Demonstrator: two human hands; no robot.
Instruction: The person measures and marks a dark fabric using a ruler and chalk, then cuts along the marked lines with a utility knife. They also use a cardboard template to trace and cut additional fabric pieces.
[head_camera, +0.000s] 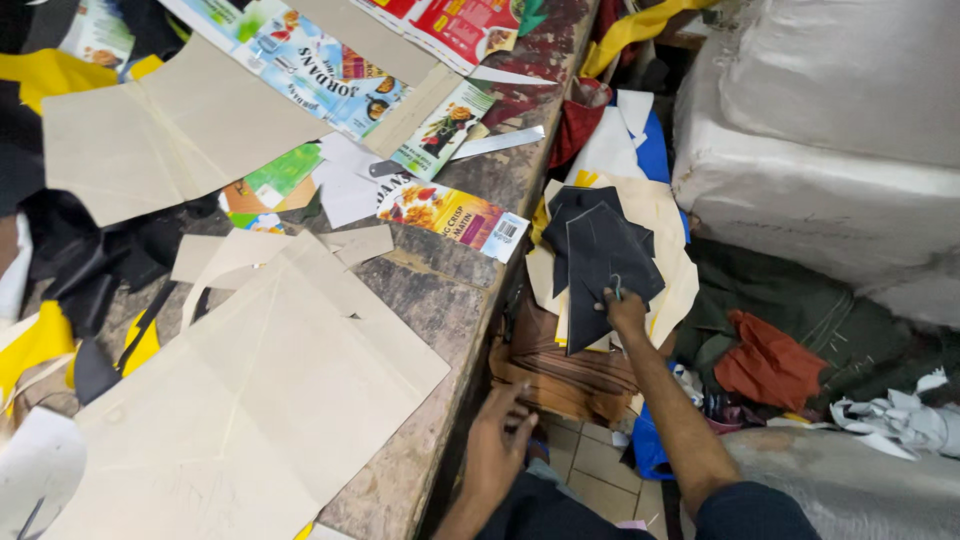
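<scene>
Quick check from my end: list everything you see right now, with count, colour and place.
Worktable: one, dark and worn, left half.
Paper patterns: several, beige, on the table.
Printed carton pieces: several, multicoloured, table top.
Dark cut pieces: a few, black, held up right of the table.
Cream pieces: several, behind the black ones.
White bundles: two, upper right.
Red cloth: one, on the green fabric.
Right hand: grips the dark cut pieces.
Left hand: low by the table edge, holds nothing visible.
</scene>
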